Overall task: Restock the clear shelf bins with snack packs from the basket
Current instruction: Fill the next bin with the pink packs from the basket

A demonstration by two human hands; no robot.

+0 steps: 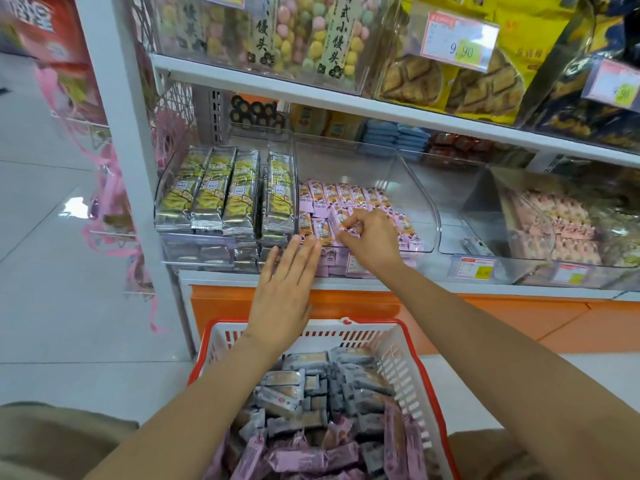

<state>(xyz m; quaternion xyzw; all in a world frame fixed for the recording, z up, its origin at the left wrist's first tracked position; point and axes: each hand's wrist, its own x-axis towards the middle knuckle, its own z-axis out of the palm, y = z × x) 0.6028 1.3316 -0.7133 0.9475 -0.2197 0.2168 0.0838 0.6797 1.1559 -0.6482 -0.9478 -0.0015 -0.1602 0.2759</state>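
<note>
Pink packs (349, 199) stand in rows in the clear bin (420, 202) at the centre of our view, on the lower shelf (214, 277). Our right hand (374, 237) reaches into the bin from 5 o'clock, its fingers curled and pinching one pack in the front rows. Our left hand (284, 292), at 7 o'clock from the bin, is flat, fingers straight and close together, fingertips touching the bin's front lip. At 9 o'clock, just beside the bin, yellow packs (221, 192) stand upright in a neighbouring bin. At 6 o'clock, under both forearms, a red-rimmed basket (207, 344) holds a loose heap of grey and pink snacks (311, 403). At 4 o'clock a price tag (472, 268) sits on the shelf edge. At 12 o'clock the upper shelf (311, 95) carries pastel sweets (311, 36) and biscuit bags (485, 88).
</note>
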